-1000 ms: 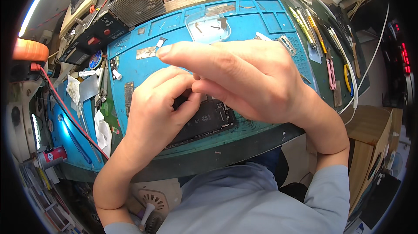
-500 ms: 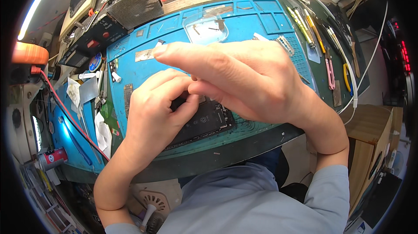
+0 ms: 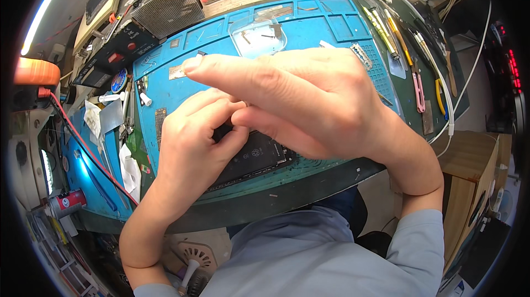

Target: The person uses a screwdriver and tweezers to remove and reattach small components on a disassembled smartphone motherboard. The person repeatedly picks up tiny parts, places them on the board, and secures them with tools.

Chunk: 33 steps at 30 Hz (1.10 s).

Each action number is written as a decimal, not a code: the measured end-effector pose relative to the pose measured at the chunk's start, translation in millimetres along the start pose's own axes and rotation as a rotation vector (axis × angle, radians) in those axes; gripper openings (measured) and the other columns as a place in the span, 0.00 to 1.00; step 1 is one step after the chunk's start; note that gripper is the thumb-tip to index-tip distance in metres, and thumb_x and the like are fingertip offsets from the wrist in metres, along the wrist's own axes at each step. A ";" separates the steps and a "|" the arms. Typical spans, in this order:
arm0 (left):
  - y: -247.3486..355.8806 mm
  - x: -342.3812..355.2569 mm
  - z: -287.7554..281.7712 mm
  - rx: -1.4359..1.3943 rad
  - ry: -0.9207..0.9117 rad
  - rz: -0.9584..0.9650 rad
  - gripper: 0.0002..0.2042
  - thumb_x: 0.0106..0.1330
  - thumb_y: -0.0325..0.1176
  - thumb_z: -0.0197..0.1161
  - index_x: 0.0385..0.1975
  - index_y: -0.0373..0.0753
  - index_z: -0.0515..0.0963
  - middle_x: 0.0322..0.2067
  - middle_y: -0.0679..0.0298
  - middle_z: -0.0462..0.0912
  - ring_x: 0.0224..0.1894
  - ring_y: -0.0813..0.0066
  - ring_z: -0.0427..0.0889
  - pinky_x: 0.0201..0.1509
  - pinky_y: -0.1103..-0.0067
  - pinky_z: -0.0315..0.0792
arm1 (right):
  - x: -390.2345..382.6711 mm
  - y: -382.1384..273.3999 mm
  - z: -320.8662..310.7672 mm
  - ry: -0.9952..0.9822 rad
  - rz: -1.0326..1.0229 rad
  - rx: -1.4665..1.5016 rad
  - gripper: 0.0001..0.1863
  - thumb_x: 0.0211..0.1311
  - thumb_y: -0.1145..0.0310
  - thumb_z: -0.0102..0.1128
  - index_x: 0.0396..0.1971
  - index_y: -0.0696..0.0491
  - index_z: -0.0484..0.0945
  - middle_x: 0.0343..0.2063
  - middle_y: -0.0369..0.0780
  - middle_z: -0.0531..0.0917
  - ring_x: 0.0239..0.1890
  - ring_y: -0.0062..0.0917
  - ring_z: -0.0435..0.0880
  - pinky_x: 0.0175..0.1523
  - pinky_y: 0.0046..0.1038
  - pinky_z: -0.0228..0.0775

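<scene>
My left hand [image 3: 193,137] is curled over an opened phone [image 3: 256,155], its thumb and forefinger pressed together. Whatever that pinch holds is hidden behind the fingers. The phone lies at the mat's near edge, with a black battery and part of its frame showing. Above it, my right hand [image 3: 314,101] reaches across, forefinger stretched to the left and thumb bent in against the left hand's fingertips. Its other fingers are closed underneath, and anything between them is out of sight. Both hands meet over the phone's upper part, which they cover.
A blue work mat [image 3: 210,35] spans the bench. On it lie a clear tray [image 3: 258,37] with small parts and a dark narrow board [image 3: 160,123]. Tweezers and a pink-handled tool [image 3: 418,90] lie at right. A black power unit [image 3: 113,54] and a red cable [image 3: 83,131] are at left.
My right hand has shifted slightly left, its fingertip along with it. The left hand keeps its pinch and has moved only a little. The phone looks nearly the same.
</scene>
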<state>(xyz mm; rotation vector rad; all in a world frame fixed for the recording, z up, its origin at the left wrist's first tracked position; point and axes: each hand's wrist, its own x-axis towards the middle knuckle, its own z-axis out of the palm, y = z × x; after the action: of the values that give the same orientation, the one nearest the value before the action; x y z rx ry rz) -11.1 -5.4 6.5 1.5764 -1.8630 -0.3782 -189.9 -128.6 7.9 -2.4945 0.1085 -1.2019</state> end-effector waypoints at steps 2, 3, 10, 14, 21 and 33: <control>0.3 0.2 -0.3 -0.001 -0.004 -0.004 0.10 0.60 0.23 0.73 0.42 0.34 0.86 0.40 0.57 0.89 0.42 0.55 0.88 0.45 0.67 0.82 | -0.9 -0.2 2.4 0.041 0.005 -0.010 0.26 0.59 0.68 0.67 0.61 0.46 0.82 0.27 0.31 0.86 0.26 0.29 0.87 0.28 0.30 0.77; 0.1 0.3 -0.3 0.001 -0.009 -0.009 0.10 0.60 0.23 0.73 0.42 0.34 0.86 0.40 0.57 0.89 0.42 0.55 0.88 0.45 0.67 0.82 | -1.0 0.4 2.2 0.040 0.000 -0.016 0.26 0.59 0.68 0.67 0.61 0.46 0.82 0.27 0.31 0.86 0.25 0.29 0.87 0.28 0.31 0.77; 0.2 0.3 -1.0 0.004 -0.012 -0.012 0.10 0.61 0.23 0.72 0.42 0.34 0.86 0.40 0.55 0.89 0.42 0.55 0.88 0.45 0.66 0.82 | -1.5 1.3 -1.9 -0.003 -0.024 -0.071 0.26 0.59 0.67 0.67 0.60 0.46 0.83 0.28 0.32 0.86 0.26 0.29 0.87 0.28 0.31 0.77; -0.6 -0.1 -0.3 -0.014 -0.022 -0.020 0.10 0.61 0.23 0.72 0.42 0.35 0.86 0.40 0.55 0.88 0.42 0.54 0.88 0.45 0.66 0.81 | -0.9 1.0 -3.4 0.000 -0.019 -0.068 0.25 0.58 0.67 0.68 0.59 0.45 0.83 0.28 0.32 0.85 0.26 0.28 0.87 0.28 0.31 0.77; -1.0 -1.5 -1.6 0.010 -0.015 -0.014 0.09 0.60 0.23 0.72 0.40 0.35 0.86 0.38 0.56 0.87 0.40 0.54 0.87 0.44 0.66 0.81 | 7.7 -13.2 -16.4 -0.140 0.070 -0.016 0.31 0.51 0.79 0.73 0.60 0.53 0.87 0.37 0.42 0.92 0.32 0.29 0.91 0.32 0.27 0.83; -1.1 -0.8 0.2 -0.006 -0.013 -0.020 0.10 0.61 0.23 0.71 0.42 0.35 0.86 0.38 0.56 0.87 0.41 0.54 0.87 0.44 0.66 0.81 | 2.1 -8.1 -2.9 -0.027 0.085 0.070 0.32 0.54 0.79 0.72 0.64 0.51 0.85 0.29 0.36 0.87 0.28 0.23 0.85 0.29 0.27 0.76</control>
<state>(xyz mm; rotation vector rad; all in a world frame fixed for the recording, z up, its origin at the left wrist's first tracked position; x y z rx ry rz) -10.3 -4.9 5.4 1.5936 -1.8553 -0.4031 -191.5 -122.4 14.0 -2.4195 0.1601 -1.1178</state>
